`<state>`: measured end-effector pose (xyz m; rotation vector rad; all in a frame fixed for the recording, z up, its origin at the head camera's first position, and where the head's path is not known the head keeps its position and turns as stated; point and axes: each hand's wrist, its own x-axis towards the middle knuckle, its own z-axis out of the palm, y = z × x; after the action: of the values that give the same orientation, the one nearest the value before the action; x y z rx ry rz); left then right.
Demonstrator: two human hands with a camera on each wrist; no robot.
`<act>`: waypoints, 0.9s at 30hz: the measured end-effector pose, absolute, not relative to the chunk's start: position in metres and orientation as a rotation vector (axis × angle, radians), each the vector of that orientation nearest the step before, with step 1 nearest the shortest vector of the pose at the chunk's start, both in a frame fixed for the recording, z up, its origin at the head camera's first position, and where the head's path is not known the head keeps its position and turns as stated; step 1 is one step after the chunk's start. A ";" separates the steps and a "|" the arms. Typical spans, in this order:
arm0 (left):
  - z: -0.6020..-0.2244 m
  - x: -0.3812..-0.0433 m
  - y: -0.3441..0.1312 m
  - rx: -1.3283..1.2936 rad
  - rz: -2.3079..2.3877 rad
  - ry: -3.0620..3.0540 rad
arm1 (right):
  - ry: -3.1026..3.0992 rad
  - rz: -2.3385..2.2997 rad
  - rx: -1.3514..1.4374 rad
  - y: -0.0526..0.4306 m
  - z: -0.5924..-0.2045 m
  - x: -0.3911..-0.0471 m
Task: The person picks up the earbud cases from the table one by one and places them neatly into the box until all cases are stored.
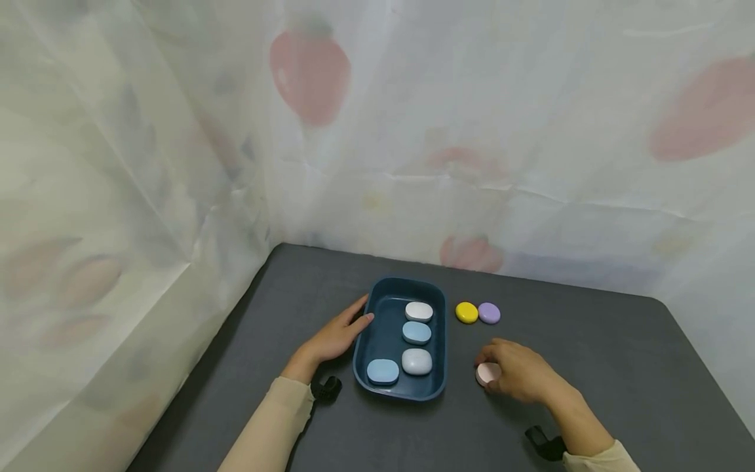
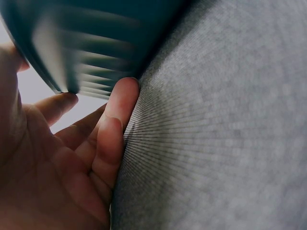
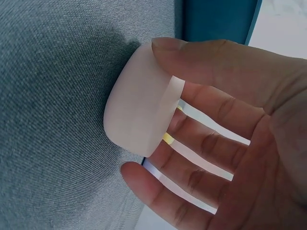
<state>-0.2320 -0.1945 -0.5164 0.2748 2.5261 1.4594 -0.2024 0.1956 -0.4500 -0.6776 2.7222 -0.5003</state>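
A dark blue tray (image 1: 386, 392) lies on the table with several rounded bars of soap in it. Its left side is held by my left hand (image 1: 336, 337), thumb at the rim and fingers along the outer wall (image 2: 105, 57). To the right of the tray, my right hand (image 1: 522, 372) pinches a pale pink bar of soap (image 1: 487, 373) between thumb and fingers. The right wrist view shows this bar (image 3: 139, 103) tilted close to the cloth, thumb on its near edge and fingers behind.
Beyond the right hand, a yellow round piece (image 1: 466, 313) and a purple one (image 1: 489, 313) lie side by side. Inside the tray are white soap (image 1: 419, 311) and light blue soap (image 1: 383, 372). A patterned curtain (image 1: 383, 144) hangs behind the grey table (image 1: 590, 341).
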 end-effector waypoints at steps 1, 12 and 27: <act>-0.516 -0.232 -0.195 0.273 1.458 2.527 | 2.726 -0.496 -0.680 0.196 -0.450 -0.202; -0.517 -0.231 -0.195 0.273 1.448 2.533 | 2.761 -0.463 -0.700 0.196 -0.446 -0.201; -0.518 -0.232 -0.195 0.291 1.474 2.518 | 2.785 -0.435 -0.757 0.191 -0.435 -0.199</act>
<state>-0.2320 -0.1949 -0.5182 0.2907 2.5182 1.4744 -0.1990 0.1906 -0.4355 -0.7568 2.7850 -0.4351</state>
